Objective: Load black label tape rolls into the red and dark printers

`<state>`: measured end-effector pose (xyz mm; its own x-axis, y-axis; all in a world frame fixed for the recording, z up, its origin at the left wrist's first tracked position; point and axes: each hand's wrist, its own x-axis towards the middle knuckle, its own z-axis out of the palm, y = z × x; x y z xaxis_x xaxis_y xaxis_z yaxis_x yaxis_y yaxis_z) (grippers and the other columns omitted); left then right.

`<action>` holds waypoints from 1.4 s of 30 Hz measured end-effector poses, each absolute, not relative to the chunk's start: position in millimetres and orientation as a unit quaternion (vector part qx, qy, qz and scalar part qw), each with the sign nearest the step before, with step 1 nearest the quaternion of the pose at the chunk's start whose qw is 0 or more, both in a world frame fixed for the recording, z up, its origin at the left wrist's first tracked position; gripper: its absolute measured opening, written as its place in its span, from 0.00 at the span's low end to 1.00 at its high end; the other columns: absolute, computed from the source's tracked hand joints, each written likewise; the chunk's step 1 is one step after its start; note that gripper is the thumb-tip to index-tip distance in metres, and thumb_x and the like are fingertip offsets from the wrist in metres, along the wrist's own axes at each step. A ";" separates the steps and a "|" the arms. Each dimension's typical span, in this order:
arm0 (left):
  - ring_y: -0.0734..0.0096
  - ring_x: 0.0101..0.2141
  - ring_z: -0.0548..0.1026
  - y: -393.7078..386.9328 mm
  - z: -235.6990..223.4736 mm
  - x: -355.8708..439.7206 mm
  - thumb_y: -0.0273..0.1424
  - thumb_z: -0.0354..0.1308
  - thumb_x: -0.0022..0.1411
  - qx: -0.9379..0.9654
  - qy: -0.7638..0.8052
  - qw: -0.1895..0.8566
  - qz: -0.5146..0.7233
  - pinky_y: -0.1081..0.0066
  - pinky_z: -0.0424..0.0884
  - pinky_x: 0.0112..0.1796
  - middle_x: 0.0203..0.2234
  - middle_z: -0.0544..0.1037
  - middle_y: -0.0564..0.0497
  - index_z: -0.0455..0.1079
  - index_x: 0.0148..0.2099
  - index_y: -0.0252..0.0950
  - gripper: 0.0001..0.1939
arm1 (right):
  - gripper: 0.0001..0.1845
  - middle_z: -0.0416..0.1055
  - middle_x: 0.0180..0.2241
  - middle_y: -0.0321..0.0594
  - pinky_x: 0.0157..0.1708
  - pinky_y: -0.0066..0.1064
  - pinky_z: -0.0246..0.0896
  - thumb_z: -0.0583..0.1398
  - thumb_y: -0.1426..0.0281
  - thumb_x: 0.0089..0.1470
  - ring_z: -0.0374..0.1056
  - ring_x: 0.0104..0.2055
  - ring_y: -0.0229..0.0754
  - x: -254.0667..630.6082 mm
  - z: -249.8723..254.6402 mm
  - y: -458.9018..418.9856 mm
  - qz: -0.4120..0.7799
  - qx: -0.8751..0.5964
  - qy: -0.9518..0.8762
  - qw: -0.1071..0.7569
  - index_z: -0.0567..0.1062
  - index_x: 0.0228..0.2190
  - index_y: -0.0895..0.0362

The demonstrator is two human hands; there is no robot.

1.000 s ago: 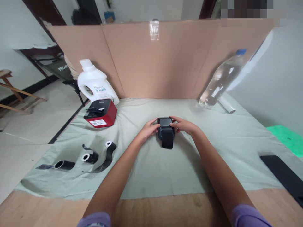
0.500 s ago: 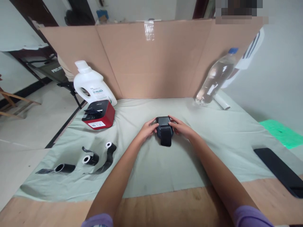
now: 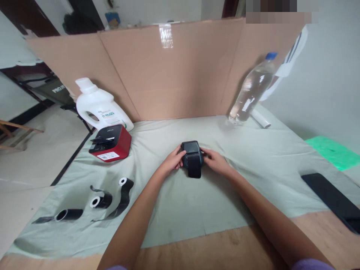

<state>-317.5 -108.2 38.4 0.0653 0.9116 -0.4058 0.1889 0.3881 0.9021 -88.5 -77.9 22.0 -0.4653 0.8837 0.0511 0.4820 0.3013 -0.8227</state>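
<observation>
A small black boxy device (image 3: 191, 147), which looks like a portable printer, rests on the green cloth in front of me. A wide black strip (image 3: 194, 167) hangs from its front. My left hand (image 3: 173, 159) grips its left side, thumb near the front top edge. On the other side, my right hand (image 3: 215, 161) holds the right edge with bent fingers; some fingertips are hidden behind the device. To the left lie several black rolls, among them a white-cored roll (image 3: 102, 201), a roll with a long loose tail (image 3: 125, 193) and a hollow roll (image 3: 73, 214).
A red and black box-shaped device (image 3: 112, 144) stands at left before a white detergent bottle (image 3: 98, 103). A clear bottle (image 3: 251, 92) leans against the cardboard panel (image 3: 168, 78) beside a white tube (image 3: 261, 118). A black phone (image 3: 332, 200) lies right, near a green sheet (image 3: 333, 152).
My right thumb has shifted from the device's top front edge down to its side. The left hand keeps its grip. The whole view has tilted and shifted slightly.
</observation>
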 end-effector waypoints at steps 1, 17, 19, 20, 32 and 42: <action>0.78 0.11 0.60 -108.3 38.1 -314.2 0.39 0.49 0.73 0.458 0.612 0.563 0.314 0.78 0.50 0.16 0.14 0.68 0.58 0.39 0.77 0.36 0.38 | 0.37 0.72 0.55 0.50 0.56 0.48 0.61 0.57 0.73 0.53 0.67 0.53 0.53 -83.1 18.5 -83.9 0.337 -0.425 -0.802 0.249 0.64 0.65 0.57; 0.77 0.11 0.64 24.5 37.4 -79.0 0.40 0.49 0.72 0.591 0.504 0.561 0.286 0.78 0.56 0.17 0.14 0.68 0.59 0.46 0.75 0.35 0.35 | 0.47 0.70 0.56 0.55 0.59 0.55 0.56 0.62 0.61 0.53 0.61 0.60 0.64 159.9 25.9 -10.6 0.160 -0.513 -0.816 0.211 0.54 0.70 0.57; 0.77 0.12 0.64 40.7 36.3 -54.2 0.40 0.49 0.72 0.599 0.500 0.559 0.281 0.78 0.56 0.18 0.14 0.67 0.59 0.50 0.73 0.35 0.33 | 0.47 0.70 0.55 0.52 0.59 0.53 0.58 0.62 0.60 0.53 0.63 0.59 0.62 182.5 25.2 1.8 0.165 -0.535 -0.801 0.212 0.54 0.70 0.56; 0.76 0.12 0.64 47.1 35.6 -45.3 0.40 0.48 0.72 0.602 0.499 0.557 0.280 0.78 0.56 0.18 0.14 0.67 0.59 0.52 0.72 0.34 0.31 | 0.48 0.71 0.53 0.51 0.59 0.51 0.60 0.62 0.59 0.53 0.65 0.57 0.61 190.3 24.5 7.5 0.171 -0.548 -0.792 0.209 0.54 0.70 0.55; 0.71 0.20 0.68 66.0 32.4 -21.6 0.40 0.48 0.72 0.641 0.525 0.492 0.267 0.73 0.65 0.29 0.16 0.70 0.56 0.62 0.66 0.32 0.27 | 0.45 0.75 0.49 0.47 0.52 0.44 0.66 0.64 0.61 0.53 0.68 0.53 0.55 204.3 21.8 28.3 0.165 -0.588 -0.775 0.161 0.57 0.68 0.55; 0.71 0.25 0.69 -74.1 120.9 -275.3 0.39 0.51 0.66 0.648 0.593 0.323 0.352 0.73 0.65 0.30 0.24 0.74 0.55 0.68 0.62 0.35 0.26 | 0.24 0.75 0.53 0.51 0.50 0.53 0.64 0.56 0.68 0.61 0.68 0.53 0.61 99.2 76.9 -16.6 -0.018 -0.543 -0.804 0.240 0.71 0.58 0.56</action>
